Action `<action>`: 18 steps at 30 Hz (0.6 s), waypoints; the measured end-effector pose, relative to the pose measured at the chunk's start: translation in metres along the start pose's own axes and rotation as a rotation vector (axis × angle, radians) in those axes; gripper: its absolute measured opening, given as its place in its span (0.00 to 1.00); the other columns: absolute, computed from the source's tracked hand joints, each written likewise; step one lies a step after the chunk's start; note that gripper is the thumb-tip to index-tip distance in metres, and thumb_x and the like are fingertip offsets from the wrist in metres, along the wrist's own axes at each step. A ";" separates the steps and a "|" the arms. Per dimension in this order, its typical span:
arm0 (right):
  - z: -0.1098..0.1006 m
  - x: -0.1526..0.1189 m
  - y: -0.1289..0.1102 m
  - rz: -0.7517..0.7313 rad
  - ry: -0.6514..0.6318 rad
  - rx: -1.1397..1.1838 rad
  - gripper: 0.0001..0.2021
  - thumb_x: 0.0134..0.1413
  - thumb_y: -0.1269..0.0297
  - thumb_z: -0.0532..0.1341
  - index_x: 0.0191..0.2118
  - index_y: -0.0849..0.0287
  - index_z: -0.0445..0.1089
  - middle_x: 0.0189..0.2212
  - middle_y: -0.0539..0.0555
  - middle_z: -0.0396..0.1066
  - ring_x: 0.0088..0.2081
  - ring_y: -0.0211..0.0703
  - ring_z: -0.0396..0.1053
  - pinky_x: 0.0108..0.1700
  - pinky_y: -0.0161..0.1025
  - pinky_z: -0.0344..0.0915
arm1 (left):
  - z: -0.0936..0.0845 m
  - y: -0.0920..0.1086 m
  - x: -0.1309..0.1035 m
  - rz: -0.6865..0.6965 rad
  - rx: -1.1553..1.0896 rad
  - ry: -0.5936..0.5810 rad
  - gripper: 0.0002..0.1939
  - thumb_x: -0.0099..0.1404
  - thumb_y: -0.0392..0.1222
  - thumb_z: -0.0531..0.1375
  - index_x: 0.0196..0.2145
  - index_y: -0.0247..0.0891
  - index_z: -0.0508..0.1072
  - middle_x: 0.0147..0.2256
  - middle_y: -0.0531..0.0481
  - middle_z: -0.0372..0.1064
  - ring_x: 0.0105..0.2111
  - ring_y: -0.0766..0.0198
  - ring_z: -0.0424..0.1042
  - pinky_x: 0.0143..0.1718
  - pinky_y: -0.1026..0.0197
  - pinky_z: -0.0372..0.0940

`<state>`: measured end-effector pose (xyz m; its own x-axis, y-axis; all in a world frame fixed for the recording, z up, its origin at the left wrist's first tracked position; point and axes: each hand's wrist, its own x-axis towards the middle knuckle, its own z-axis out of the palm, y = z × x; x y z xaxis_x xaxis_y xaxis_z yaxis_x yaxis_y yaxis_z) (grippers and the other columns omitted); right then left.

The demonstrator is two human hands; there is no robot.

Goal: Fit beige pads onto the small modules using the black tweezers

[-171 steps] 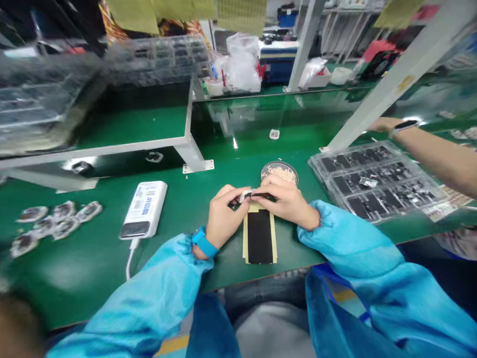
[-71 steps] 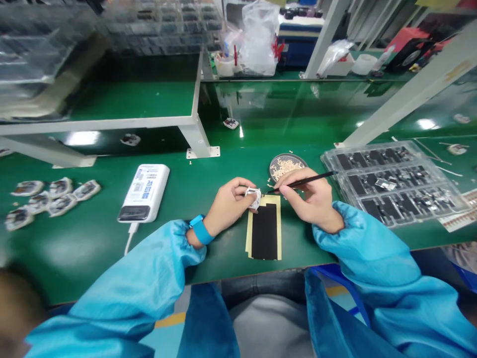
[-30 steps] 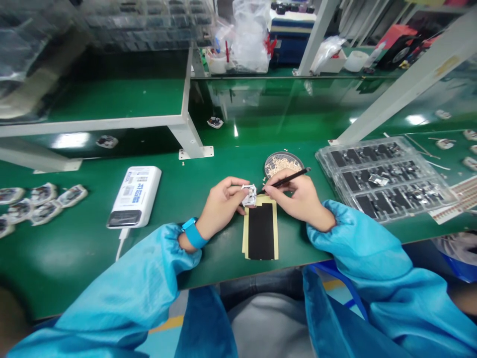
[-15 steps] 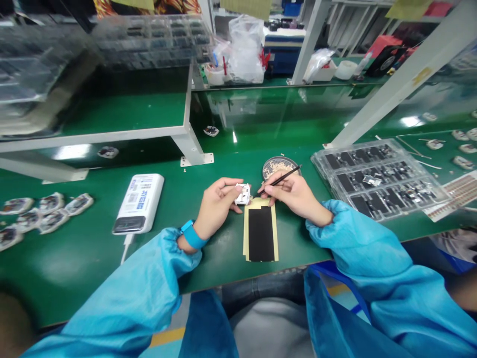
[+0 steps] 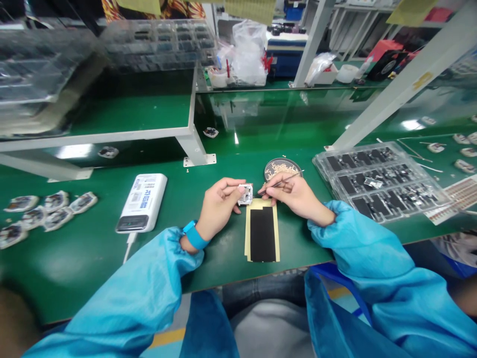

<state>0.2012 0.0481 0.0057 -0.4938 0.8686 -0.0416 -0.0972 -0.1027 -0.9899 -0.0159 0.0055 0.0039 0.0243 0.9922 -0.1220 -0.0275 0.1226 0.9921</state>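
Note:
Between thumb and fingers, my left hand (image 5: 220, 201) holds a small white plastic housing (image 5: 245, 194) with an open middle. My right hand (image 5: 291, 193) grips a thin dark pen-like tool, perhaps tweezers (image 5: 294, 175), its tip close to the housing's right side. Below both hands lies a black rectangular pad (image 5: 263, 234) on yellow backing paper (image 5: 276, 246). Just behind my right hand, a round dish (image 5: 267, 170) holds many tiny beige pieces.
A white power bank (image 5: 143, 201) with a cable lies left, beside several white-cased parts (image 5: 55, 201). Stacked clear trays (image 5: 383, 179) of black parts stand right, near a printed strip sheet (image 5: 456, 199). A shelf leg (image 5: 196, 146) and slanted post (image 5: 387, 79) rise behind.
The housing in my left hand has turned, so its open inside shows more. The tool in my right hand has rolled and tilted slightly. The whole view has shifted a little.

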 end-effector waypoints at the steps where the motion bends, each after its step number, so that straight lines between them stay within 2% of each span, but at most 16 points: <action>1: -0.001 0.000 0.000 0.001 -0.022 0.004 0.17 0.54 0.58 0.70 0.39 0.66 0.67 0.41 0.63 0.76 0.38 0.41 0.77 0.33 0.33 0.75 | 0.000 0.001 0.001 -0.018 -0.020 -0.006 0.25 0.62 0.53 0.67 0.48 0.29 0.72 0.44 0.38 0.76 0.31 0.62 0.74 0.22 0.64 0.69; 6: -0.008 -0.001 -0.004 -0.029 -0.128 -0.003 0.15 0.56 0.59 0.69 0.39 0.66 0.67 0.42 0.62 0.76 0.38 0.40 0.77 0.38 0.34 0.76 | 0.000 0.004 0.002 -0.095 -0.127 -0.026 0.26 0.61 0.52 0.68 0.49 0.29 0.71 0.47 0.36 0.75 0.32 0.61 0.76 0.23 0.64 0.70; 11: -0.011 -0.001 -0.008 -0.019 -0.184 -0.001 0.15 0.57 0.59 0.68 0.40 0.66 0.67 0.43 0.63 0.76 0.39 0.41 0.77 0.39 0.35 0.75 | -0.001 0.004 0.000 -0.053 -0.077 -0.028 0.26 0.62 0.53 0.67 0.49 0.29 0.72 0.46 0.37 0.75 0.32 0.62 0.74 0.23 0.64 0.69; 13: -0.011 -0.006 -0.010 0.003 -0.161 0.014 0.17 0.56 0.58 0.69 0.40 0.66 0.67 0.42 0.63 0.76 0.38 0.41 0.77 0.39 0.36 0.75 | -0.002 0.004 -0.001 -0.011 -0.010 -0.023 0.26 0.63 0.54 0.66 0.49 0.29 0.72 0.45 0.37 0.75 0.28 0.66 0.72 0.22 0.66 0.67; 15: -0.013 -0.014 -0.015 0.024 -0.121 0.073 0.19 0.59 0.51 0.66 0.37 0.66 0.66 0.39 0.62 0.76 0.36 0.42 0.77 0.38 0.38 0.75 | -0.003 0.003 -0.001 0.012 0.054 -0.012 0.25 0.64 0.53 0.66 0.50 0.30 0.72 0.45 0.38 0.76 0.26 0.69 0.70 0.22 0.67 0.66; 18: -0.031 -0.034 -0.032 0.012 -0.006 0.148 0.25 0.65 0.43 0.56 0.30 0.63 0.61 0.32 0.58 0.73 0.32 0.41 0.74 0.38 0.41 0.73 | -0.005 0.001 0.002 -0.042 0.048 -0.032 0.28 0.61 0.52 0.69 0.52 0.31 0.71 0.46 0.39 0.75 0.36 0.62 0.76 0.29 0.66 0.72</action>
<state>0.2479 0.0365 0.0349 -0.5007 0.8640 -0.0524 -0.2172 -0.1840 -0.9586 -0.0210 0.0078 0.0044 0.0564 0.9850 -0.1632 0.0224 0.1622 0.9865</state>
